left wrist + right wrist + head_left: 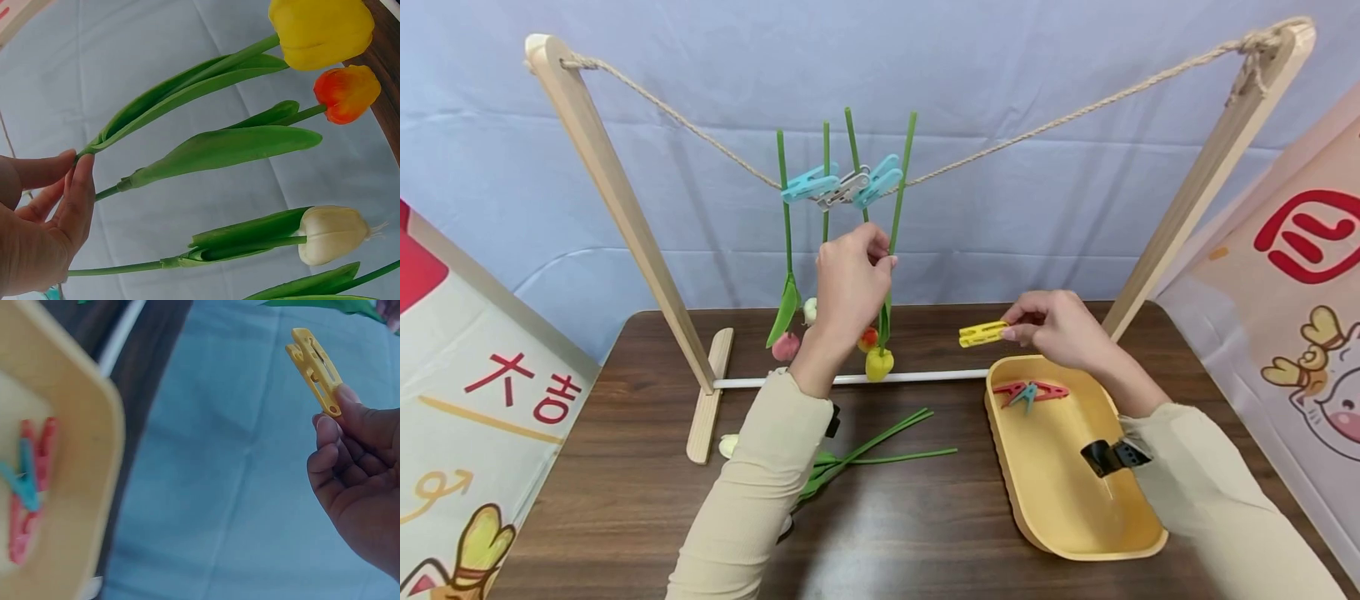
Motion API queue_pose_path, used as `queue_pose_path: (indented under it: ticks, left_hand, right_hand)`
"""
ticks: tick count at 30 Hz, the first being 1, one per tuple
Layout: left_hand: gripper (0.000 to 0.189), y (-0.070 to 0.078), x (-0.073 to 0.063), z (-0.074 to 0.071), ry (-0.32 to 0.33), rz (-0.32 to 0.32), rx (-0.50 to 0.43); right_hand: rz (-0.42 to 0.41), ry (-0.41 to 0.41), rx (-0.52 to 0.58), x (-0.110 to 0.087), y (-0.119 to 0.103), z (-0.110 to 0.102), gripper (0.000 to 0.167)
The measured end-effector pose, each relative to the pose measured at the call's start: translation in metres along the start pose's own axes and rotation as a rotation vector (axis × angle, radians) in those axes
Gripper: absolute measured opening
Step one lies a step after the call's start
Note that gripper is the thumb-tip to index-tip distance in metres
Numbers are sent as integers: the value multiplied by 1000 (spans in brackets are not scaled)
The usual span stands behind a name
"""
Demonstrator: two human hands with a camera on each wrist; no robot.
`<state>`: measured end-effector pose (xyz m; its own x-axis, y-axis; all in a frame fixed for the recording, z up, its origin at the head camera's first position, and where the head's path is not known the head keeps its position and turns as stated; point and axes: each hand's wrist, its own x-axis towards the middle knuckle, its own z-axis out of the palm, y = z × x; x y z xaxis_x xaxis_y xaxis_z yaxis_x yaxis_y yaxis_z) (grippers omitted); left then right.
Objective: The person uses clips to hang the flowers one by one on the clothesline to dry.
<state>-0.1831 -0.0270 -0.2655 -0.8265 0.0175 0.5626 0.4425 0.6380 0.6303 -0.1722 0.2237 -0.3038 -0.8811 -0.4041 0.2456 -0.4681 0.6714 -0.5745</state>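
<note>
My left hand pinches the green stem of the yellow tulip, which hangs head down beside the rope. To its left, an orange-red tulip, a white tulip and a pink tulip also hang head down. Blue clothespins and a grey clothespin grip stems at the rope. Over the far end of the yellow basin, my right hand pinches a yellow clothespin between thumb and fingers.
The yellow basin holds red clothespins and a teal clothespin. More tulips, with green stems, lie on the wooden table, partly under my left forearm. Wooden posts carry the rope, and a white bar runs low between them.
</note>
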Motion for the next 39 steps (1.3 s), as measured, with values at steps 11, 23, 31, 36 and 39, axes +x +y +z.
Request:
queue_pose_path:
  ticks: [11, 23, 31, 36, 39]
  left_hand:
    - [6, -3, 1, 1, 9, -3, 10]
    - [5, -2, 1, 3, 33, 2, 0]
    - [5, -2, 1, 2, 48, 10, -5]
    - [5, -2, 1, 2, 50, 8, -6]
    - [6, -3, 1, 2, 48, 4, -6]
  right_hand:
    - [-136, 114, -133, 49, -64, -32, 3]
    - [-141, 213, -135, 77, -120, -49, 4]
    - [-175, 336, -213, 86, -140, -57, 10]
    - [-176, 376, -279, 90, -147, -61, 11]
    - [-192, 380, -314, 91, -147, -61, 11]
